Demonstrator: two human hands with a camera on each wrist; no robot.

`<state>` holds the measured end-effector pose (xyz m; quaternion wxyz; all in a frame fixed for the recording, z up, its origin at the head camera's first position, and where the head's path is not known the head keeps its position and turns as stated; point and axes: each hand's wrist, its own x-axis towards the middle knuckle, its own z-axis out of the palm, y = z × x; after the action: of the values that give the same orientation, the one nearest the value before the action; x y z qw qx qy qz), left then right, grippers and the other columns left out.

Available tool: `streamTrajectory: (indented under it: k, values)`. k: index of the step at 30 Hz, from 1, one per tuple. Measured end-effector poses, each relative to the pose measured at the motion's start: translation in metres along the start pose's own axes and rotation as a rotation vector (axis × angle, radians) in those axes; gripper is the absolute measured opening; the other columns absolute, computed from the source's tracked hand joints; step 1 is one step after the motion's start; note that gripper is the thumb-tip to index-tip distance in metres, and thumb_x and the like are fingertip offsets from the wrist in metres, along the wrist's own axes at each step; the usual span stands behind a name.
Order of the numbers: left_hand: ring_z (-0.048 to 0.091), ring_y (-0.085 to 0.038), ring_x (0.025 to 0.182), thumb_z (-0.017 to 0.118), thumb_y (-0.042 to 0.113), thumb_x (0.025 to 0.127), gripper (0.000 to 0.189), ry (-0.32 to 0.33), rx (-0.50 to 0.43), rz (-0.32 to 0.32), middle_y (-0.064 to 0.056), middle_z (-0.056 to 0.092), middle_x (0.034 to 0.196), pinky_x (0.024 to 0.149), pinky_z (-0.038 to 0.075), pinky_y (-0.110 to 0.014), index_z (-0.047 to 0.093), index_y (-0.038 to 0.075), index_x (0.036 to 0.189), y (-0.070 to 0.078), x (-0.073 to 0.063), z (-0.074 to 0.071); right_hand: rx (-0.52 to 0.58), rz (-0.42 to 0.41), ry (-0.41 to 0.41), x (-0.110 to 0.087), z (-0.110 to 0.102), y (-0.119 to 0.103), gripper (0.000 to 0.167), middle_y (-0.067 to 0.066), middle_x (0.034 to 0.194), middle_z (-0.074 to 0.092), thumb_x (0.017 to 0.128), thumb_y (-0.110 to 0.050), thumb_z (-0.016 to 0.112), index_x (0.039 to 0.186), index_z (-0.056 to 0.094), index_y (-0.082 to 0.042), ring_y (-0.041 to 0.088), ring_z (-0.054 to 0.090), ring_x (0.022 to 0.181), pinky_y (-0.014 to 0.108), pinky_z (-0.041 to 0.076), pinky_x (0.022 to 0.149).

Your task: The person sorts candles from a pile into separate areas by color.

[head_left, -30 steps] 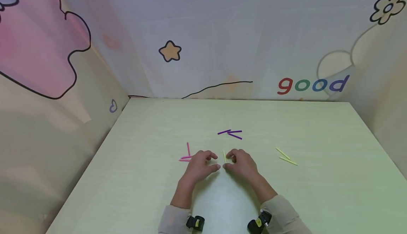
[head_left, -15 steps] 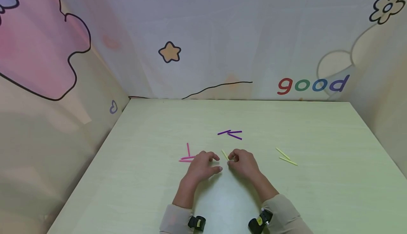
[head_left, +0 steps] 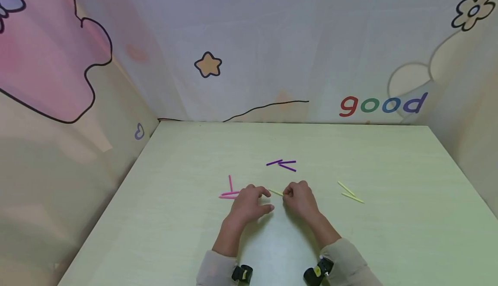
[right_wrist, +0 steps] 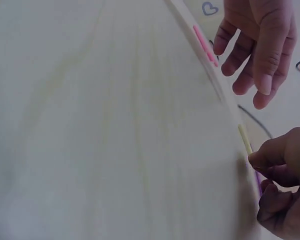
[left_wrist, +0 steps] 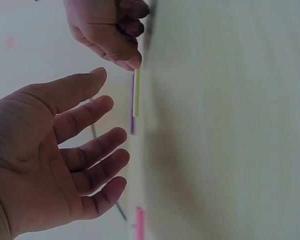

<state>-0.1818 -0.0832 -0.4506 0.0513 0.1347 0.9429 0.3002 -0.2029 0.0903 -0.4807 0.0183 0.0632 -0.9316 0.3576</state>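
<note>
My right hand (head_left: 300, 199) pinches one end of a short yellow stick (head_left: 276, 192) between thumb and fingertips, low over the table. In the left wrist view the yellow stick (left_wrist: 137, 92) hangs from those fingertips. Just left of it, my left hand (head_left: 249, 204) is held with relaxed, spread fingers and nothing in its grasp; the left wrist view shows its open palm (left_wrist: 35, 165). Beside the left hand lie several pink sticks (head_left: 230, 184), partly covered by that hand.
Several purple sticks (head_left: 287, 162) lie beyond the hands. Two more yellow sticks (head_left: 352, 195) lie to the right. A pale green table (head_left: 186, 156) meets a printed cloth backdrop (head_left: 249, 61) at its far edge.
The yellow stick has turned from nearly upright in view to nearly sideways, its far end swinging left. My right hand shifted slightly right; the left hand crept slightly right.
</note>
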Motion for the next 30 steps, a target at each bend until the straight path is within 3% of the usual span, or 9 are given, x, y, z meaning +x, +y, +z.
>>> streamTrajectory:
  k: [4,7,15,23,30]
  values:
    - [0.053,-0.026,0.088,0.074,0.027,0.078,0.029,0.037,0.015,0.019,-0.009,0.057,0.095,0.07,0.044,-0.036,0.068,0.013,0.103,0.01,-0.003,-0.008,-0.018,0.037,0.003,-0.006,-0.008,-0.01,0.005,0.021,0.097,0.047,0.077,-0.005,0.063,0.078,0.067,-0.005,0.031,0.052,0.083,0.041,0.044,0.062]
    - [0.053,-0.027,0.089,0.074,0.026,0.078,0.029,0.067,0.019,0.026,-0.01,0.057,0.097,0.07,0.044,-0.038,0.068,0.013,0.103,0.014,-0.005,-0.014,-0.015,0.039,0.014,-0.007,-0.012,-0.015,0.004,0.024,0.103,0.046,0.078,-0.005,0.063,0.08,0.067,-0.005,0.032,0.054,0.082,0.042,0.044,0.06]
    - [0.054,-0.026,0.088,0.073,0.026,0.079,0.029,0.039,0.011,-0.012,-0.01,0.057,0.098,0.07,0.044,-0.037,0.067,0.012,0.104,0.013,-0.01,-0.012,0.012,0.035,0.0,-0.01,-0.013,-0.015,0.005,0.014,0.092,0.053,0.077,-0.004,0.063,0.08,0.067,-0.006,0.024,0.053,0.076,0.039,0.044,0.063]
    - [0.058,-0.023,0.085,0.073,0.029,0.078,0.028,0.115,0.067,0.047,-0.007,0.061,0.099,0.064,0.043,-0.035,0.069,0.016,0.102,0.017,-0.013,-0.009,0.114,0.044,0.049,-0.017,-0.027,-0.01,0.004,0.008,0.086,0.053,0.078,-0.006,0.064,0.08,0.068,-0.006,0.019,0.054,0.071,0.035,0.043,0.062]
    - [0.059,-0.021,0.089,0.072,0.032,0.077,0.027,0.156,0.073,0.081,-0.004,0.062,0.1,0.067,0.043,-0.038,0.069,0.019,0.101,0.017,-0.017,-0.001,0.127,0.052,0.071,-0.023,-0.038,0.0,0.006,0.008,0.086,0.055,0.078,-0.007,0.064,0.08,0.07,-0.006,0.02,0.055,0.073,0.034,0.043,0.064]
